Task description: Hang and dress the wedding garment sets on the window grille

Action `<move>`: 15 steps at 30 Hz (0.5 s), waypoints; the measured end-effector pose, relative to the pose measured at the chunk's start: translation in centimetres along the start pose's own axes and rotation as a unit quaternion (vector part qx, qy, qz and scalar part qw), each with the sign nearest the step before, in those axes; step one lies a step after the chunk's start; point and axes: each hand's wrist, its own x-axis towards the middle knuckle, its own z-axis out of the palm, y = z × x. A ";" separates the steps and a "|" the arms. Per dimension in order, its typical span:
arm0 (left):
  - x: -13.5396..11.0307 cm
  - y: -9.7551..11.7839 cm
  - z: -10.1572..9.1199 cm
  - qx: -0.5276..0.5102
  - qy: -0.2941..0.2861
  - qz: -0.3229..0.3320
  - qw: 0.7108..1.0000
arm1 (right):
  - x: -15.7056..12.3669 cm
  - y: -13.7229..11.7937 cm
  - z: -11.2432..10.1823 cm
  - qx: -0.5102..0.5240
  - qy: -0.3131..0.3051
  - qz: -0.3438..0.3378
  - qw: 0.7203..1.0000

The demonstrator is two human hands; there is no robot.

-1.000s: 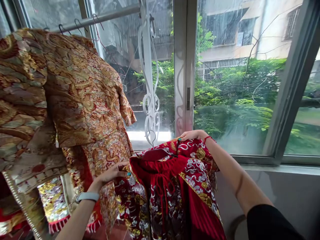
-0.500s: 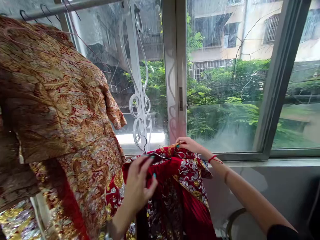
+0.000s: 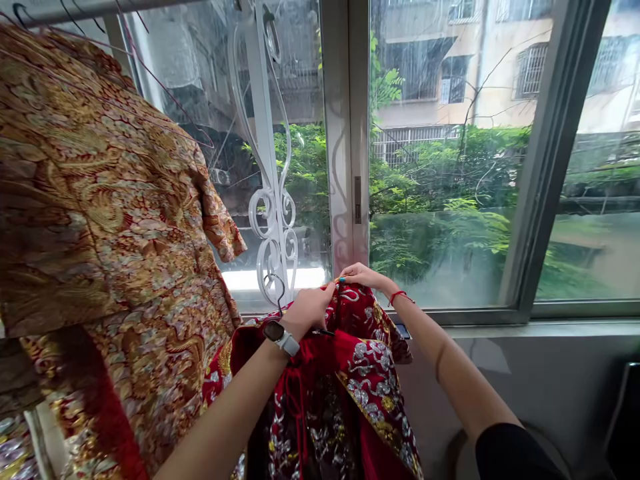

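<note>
A red embroidered jacket [image 3: 375,373] with silver and gold floral patterns hangs open in front of me, red cords dangling inside it. A dark wire hanger [image 3: 281,293] sits in it, its hook sticking up at the left. My right hand [image 3: 364,275] pinches the jacket's top edge at the back. Right beside it, my left hand [image 3: 314,308] is closed on the same edge, thumb and fingers partly hidden. The two hands' fingertips almost meet. My left wrist, wearing a watch [image 3: 281,337], passes over the collar and covers part of the hanger.
A gold brocade garment [image 3: 140,227] hangs at the left from a metal rail [image 3: 115,8], with several hangers there. Behind the jacket stand a white scrolled metal post [image 3: 270,167] and sliding window frames [image 3: 350,133]. A sill [image 3: 480,328] runs along the right.
My left hand has moved up and right from above the hanger to the jacket's top edge and closed on it. My right hand has shifted slightly left, still holding the edge.
</note>
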 end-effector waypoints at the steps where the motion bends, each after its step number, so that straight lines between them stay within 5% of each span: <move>1: 0.1 0.3 0.0 0.013 -0.001 -0.002 1.000 | 0.1 0.1 0.0 0.005 0.004 0.000 1.000; 8: -0.9 0.5 -0.7 -0.017 0.040 0.076 0.996 | -1.8 -0.3 1.4 -0.022 0.110 -0.002 0.994; 12: -1.2 0.0 -0.6 -0.102 0.108 0.074 0.986 | -5.9 -0.6 6.4 -0.107 0.261 -0.070 0.957; 15: -1.3 -0.3 -0.3 -0.189 0.131 0.065 0.971 | -8.9 0.9 12.1 -0.222 0.258 -0.108 0.934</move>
